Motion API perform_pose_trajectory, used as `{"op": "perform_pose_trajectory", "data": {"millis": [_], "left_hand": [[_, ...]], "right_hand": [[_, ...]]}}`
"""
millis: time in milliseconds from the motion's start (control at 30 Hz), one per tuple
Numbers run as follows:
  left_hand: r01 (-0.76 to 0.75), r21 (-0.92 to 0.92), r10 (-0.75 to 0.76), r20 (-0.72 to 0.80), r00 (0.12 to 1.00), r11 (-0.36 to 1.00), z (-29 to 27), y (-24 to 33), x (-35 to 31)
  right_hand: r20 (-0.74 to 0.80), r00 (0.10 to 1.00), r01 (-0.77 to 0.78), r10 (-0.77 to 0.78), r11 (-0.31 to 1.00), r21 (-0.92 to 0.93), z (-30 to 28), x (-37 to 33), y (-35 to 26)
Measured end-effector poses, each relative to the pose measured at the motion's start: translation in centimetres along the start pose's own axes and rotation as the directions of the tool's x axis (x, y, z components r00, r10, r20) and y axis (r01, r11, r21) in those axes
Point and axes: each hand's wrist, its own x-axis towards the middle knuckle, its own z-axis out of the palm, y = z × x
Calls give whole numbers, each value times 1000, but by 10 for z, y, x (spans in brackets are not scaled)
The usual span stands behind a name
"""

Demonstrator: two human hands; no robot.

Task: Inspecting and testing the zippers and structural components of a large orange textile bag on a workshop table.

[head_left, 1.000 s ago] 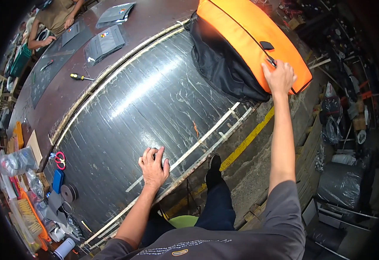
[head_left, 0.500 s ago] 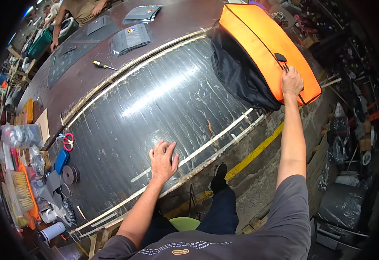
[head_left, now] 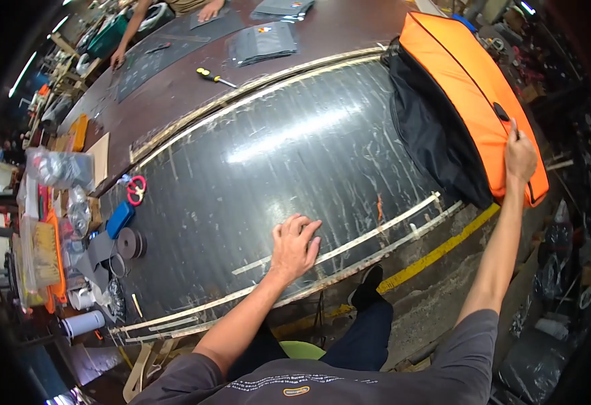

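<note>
Orange-and-black bag [head_left: 454, 71] at right: probably light, soft; grip the orange side.
Left hand [head_left: 294, 246] spread on desk [head_left: 241, 196]; right hand [head_left: 520, 156] curled narrow, contents unclear.

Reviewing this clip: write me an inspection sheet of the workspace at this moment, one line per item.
Surface: dark work sheet, scratched and glossy, with pale strips along its near edge; brown tabletop beyond.
Job's things: orange-and-black fabric item at the right, with a black tab.
Clutter: yellow-and-black screwdriver, grey flat packets; at the left, red-handled scissors, blue object, dark roll.
Left hand: open, palm down on the sheet, fingers spread.
Right hand: fingers curled at the orange fabric beside the tab; anything held is unclear.
Cables: nothing seen.
Surroundings: another person's hands beyond the tabletop; yellow floor line.
</note>
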Motion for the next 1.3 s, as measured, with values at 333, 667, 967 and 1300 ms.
{"op": "perform_pose_trajectory", "data": {"millis": [333,667,967,1300], "left_hand": [[-223,-36,176,-497,850,974,-24,-23,-23],[-255,382,365,-249,897,888,-251,-2,-123],[-140,357,285,-395,874,924,-254,-26,-180],[-108,269,184,-273,944,957,-237,-22,-141]], "right_hand": [[-189,936,347,-297,874,342,-236,-193,-67],[-507,634,771,-584,431,468,-358,-271,-128],[-697,463,885,-547,247,394,-286,-233,-219],[172,961,-101,-215,307,946,-224,-371,-238]]}}
